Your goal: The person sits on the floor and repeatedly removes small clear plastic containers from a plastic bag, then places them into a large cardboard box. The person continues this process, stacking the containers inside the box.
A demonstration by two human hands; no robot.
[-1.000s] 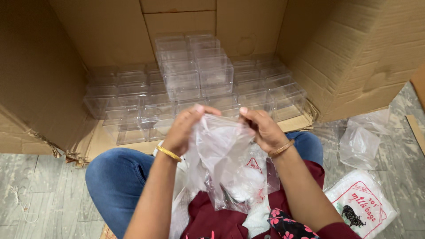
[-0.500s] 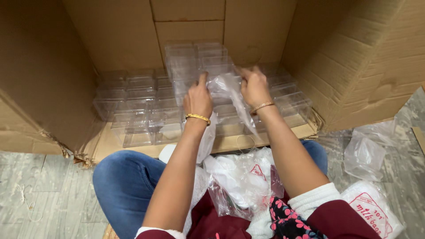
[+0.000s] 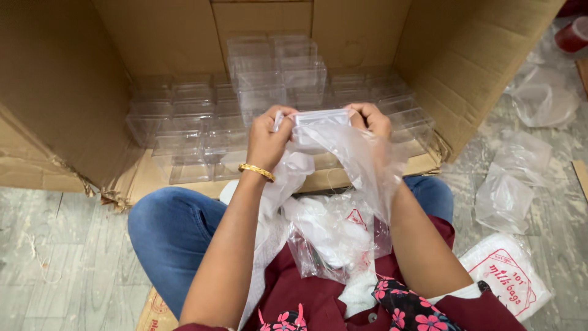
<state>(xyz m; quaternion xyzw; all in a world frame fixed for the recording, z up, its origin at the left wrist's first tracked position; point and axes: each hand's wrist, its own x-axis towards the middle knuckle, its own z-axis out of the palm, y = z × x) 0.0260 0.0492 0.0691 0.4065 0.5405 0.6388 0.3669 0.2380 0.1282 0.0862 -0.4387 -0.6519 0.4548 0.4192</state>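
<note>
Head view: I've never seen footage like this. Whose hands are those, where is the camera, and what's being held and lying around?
The camera sits on the person's head and looks down, so both hands are their own. They sit on the floor with a big cardboard box lying open in front of them, holding rows of stacked clear plastic boxes. The left hand and right hand together hold one small clear box with a thin plastic bag around it. More bags lie in the lap, and crumpled ones on the floor.

white-and-red printed packet (image 3: 508, 276) — floor, right | brown carton (image 3: 73, 92) — ahead, open
</note>
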